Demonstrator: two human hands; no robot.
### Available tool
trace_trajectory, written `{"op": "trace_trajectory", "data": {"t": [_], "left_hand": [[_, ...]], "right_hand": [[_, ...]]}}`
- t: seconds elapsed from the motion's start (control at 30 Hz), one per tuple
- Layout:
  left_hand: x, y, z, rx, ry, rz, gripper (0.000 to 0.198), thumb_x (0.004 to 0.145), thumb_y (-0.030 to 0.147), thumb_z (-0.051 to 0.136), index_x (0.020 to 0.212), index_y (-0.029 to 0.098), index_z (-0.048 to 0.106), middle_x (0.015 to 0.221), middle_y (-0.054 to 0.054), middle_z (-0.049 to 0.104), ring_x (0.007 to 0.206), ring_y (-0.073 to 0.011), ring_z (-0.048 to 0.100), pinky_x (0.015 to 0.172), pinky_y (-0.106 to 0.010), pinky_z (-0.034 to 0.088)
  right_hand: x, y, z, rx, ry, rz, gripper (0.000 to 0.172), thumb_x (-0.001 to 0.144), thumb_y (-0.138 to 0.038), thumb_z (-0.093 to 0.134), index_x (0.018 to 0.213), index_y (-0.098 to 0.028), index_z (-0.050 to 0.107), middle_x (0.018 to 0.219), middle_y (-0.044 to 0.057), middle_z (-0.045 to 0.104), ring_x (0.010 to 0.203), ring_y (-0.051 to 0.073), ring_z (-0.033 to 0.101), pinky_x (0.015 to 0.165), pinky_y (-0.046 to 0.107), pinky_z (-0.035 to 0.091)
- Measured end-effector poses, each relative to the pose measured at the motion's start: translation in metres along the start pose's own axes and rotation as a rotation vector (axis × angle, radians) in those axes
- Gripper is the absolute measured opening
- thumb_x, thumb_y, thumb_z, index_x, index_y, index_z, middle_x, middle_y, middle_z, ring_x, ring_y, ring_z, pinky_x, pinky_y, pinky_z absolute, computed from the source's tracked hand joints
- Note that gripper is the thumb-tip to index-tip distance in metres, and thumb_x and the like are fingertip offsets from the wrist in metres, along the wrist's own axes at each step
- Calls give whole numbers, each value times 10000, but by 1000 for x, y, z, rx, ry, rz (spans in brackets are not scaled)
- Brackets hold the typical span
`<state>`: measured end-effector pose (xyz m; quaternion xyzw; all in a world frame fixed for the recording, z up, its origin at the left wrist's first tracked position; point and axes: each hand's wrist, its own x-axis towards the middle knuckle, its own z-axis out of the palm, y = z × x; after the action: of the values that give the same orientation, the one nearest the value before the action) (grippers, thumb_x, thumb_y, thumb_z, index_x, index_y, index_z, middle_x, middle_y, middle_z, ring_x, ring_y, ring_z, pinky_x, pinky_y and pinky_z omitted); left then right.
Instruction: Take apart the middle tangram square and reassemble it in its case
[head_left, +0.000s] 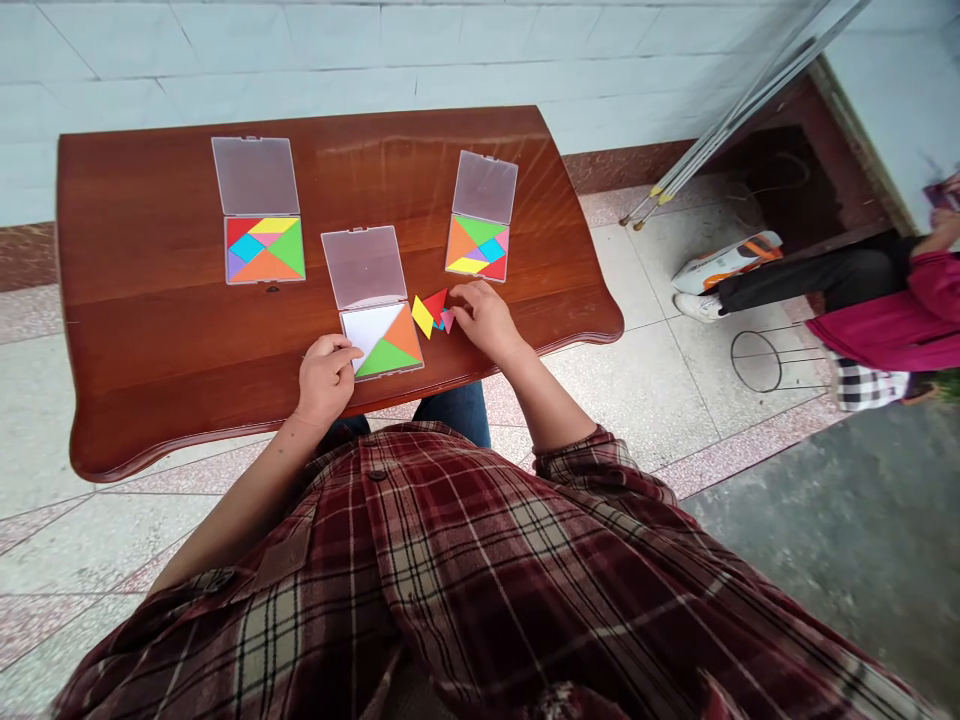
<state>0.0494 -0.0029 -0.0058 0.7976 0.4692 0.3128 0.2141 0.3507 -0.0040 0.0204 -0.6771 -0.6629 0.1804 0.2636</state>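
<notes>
A small tangram tray (367, 332) lies near the front edge of the wooden table (150, 260), its clear lid (363, 266) flipped open behind it. An orange and a green triangle fill its right half; the left half is bare white. My left hand (324, 377) rests curled against the tray's left edge, steadying it. Just right of the tray lie loose pieces (433, 310): a yellow one, a red triangle, a bit of blue and a pink one. My right hand (486, 315) has its fingers closed on the pink piece (448, 319).
Two more open tangram boxes with full colourful sets lie on the table, one at back left (265, 248) and one at back right (478, 246). A seated person's legs and a magenta garment (885, 325) are at the right, beside a wire stand (757, 360).
</notes>
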Motion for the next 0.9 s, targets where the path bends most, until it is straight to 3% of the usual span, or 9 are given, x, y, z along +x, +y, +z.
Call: {"op": "trace_trajectory", "data": {"t": [0.2, 0.4, 0.7, 0.9], "left_hand": [[1, 3, -3, -52, 55, -33, 298, 773, 127, 440, 864, 206, 712, 990, -54, 665, 911, -179, 636, 823, -320, 533], [1, 4, -3, -80, 52, -36, 283, 790, 127, 439, 869, 201, 701, 1004, -57, 664, 927, -181, 643, 843, -317, 534], [0, 5, -4, -78, 63, -30, 264, 802, 119, 446, 870, 195, 690, 993, -51, 655, 931, -179, 637, 835, -306, 526], [0, 4, -3, -85, 65, -31, 277, 778, 91, 453, 876, 188, 693, 996, -41, 656, 909, -170, 631, 819, -293, 517]], "right_hand": [[26, -15, 10, -118, -143, -29, 453, 786, -270, 679, 1219, -159, 604, 1253, 154, 552, 1042, 262, 594, 891, 424, 507], [26, -28, 3, -255, -274, 0, 322, 832, -269, 662, 1132, -156, 644, 1206, 151, 557, 1043, 276, 601, 910, 432, 493], [24, -24, 1, -237, -261, 5, 256, 844, -267, 627, 1077, -163, 655, 1155, 135, 569, 984, 247, 588, 863, 397, 486], [21, -35, -4, -293, -295, 70, 280, 882, -221, 529, 1127, -144, 642, 1215, 156, 570, 1039, 272, 579, 881, 389, 465]]}}
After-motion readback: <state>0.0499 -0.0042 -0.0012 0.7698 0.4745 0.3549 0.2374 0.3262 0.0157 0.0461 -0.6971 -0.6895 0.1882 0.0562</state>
